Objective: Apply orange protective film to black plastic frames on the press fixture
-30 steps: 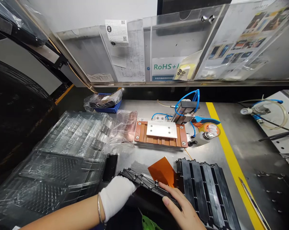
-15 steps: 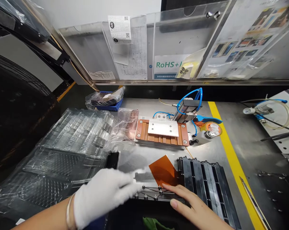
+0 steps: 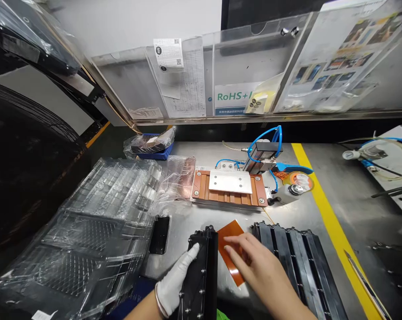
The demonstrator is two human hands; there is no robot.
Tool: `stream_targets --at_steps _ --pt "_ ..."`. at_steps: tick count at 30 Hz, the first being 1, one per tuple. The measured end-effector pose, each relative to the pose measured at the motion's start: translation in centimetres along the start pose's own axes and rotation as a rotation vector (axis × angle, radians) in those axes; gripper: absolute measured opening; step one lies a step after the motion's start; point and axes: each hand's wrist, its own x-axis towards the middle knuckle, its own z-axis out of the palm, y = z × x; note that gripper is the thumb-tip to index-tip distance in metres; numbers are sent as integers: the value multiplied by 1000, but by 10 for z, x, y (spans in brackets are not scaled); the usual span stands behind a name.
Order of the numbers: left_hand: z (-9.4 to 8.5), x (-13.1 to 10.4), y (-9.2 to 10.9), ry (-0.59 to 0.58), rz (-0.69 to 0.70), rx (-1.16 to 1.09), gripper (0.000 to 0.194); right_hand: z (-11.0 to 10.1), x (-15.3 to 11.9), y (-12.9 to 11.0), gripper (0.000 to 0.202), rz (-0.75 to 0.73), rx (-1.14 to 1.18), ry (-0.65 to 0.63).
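My left hand, in a white glove, is closed around a long black plastic part with small metal studs along it. The part stands tilted on edge in front of me, its far end toward the fixture. My bare right hand is over an amber film sheet, thumb and forefinger apart; whether the fingertips touch the sheet I cannot tell. To the right of that hand, several similar black parts lie side by side on the metal table.
Behind the hands sits a brown fixture with a silver plate and blue air hoses. At left are clear plastic trays and a black rectangular piece. A bottle, a tape roll and tweezers are to the right.
The black part has come up from the near edge and turned on edge in my left hand. My right hand has moved forward from the part to over the amber sheet.
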Motion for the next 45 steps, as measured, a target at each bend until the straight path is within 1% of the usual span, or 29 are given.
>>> stream_targets --at_steps 2,3,6,9,12,14,18,20,22,24,27,29,31,35,37,39,43,45 --pt "4 -3 -5 -6 -95 -181 74 13 -3 1 22 -96 -102 10" --pt "5 -5 -6 5 -119 -234 71 18 -3 0 20 -137 -158 20" --pt "4 -14 -4 102 -130 -252 57 31 1 -3 16 -243 -315 63" --pt "4 -19 -4 157 -115 -306 51 40 4 -5 9 -283 -439 85" --pt "8 -18 -11 133 -36 -443 51 47 3 -4 5 -264 -524 53" --pt "11 -18 -16 137 -4 -495 54 50 1 -2 5 -208 -532 -13" --pt "17 -17 -21 129 12 -548 58 55 0 1 9 10 -380 -174" --pt "18 -16 -21 127 18 -623 56 59 -1 3 10 59 -315 -203" --pt "18 -15 -21 136 8 -689 51 63 -4 6 11 30 -306 -169" --pt "18 -14 -21 150 -20 -714 48 65 -8 8 10 -47 -316 -62" --pt "18 -14 -21 183 -43 -704 49 64 -12 10 10 -187 -339 114" --pt "18 -14 -22 185 -53 -706 50 62 -12 11 9 -242 -397 157" --pt "20 -14 -23 165 -43 -726 50 61 -10 12 10 -231 -433 139" --pt "20 -13 -23 144 -30 -733 50 67 -8 16 15 -115 -388 47" --pt "20 -13 -23 149 -37 -722 52 71 -9 17 14 -91 -410 30" --pt "19 -13 -23 153 -50 -718 54 74 -10 18 15 -119 -455 37" --pt "18 -15 -23 153 -74 -713 56 72 -10 17 19 -237 -508 60" --pt "17 -15 -24 153 -56 -715 53 68 -9 16 21 -230 -481 68"
